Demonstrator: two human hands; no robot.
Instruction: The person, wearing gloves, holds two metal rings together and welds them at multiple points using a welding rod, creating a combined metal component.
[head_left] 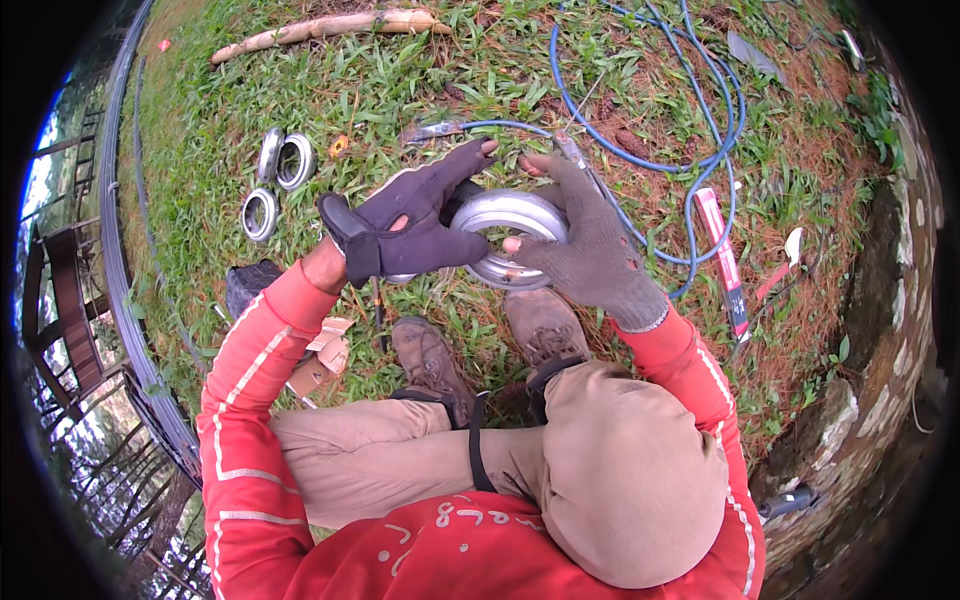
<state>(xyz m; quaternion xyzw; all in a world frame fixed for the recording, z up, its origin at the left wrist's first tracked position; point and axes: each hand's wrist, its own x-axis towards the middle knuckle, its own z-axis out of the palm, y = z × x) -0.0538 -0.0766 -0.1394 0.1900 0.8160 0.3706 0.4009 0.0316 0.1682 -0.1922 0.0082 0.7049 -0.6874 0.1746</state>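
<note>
Above my boots I hold a silvery metal ring [512,208] with a stepped rim, tilted between my two hands. My left hand [415,215], in a dark glove with bare fingertips, grips the ring's left side; its thumb lies across the front. On the right side, my right hand [590,235] in a grey knit glove curls round the rim, thumb at the front. Part of another metal ring [400,278] shows below my left hand. A metal-ended tool [570,150] lies just beyond my right hand, partly hidden by it.
Three metal rings [259,215] sit on the grass at left. Blue cable [741,110] loops at the far right, near a pink-and-dark box [722,260] and a red-handled tool [780,275]. Torn cardboard [322,355] lies by my left boot [432,365]. A wooden pole [330,32] lies far off.
</note>
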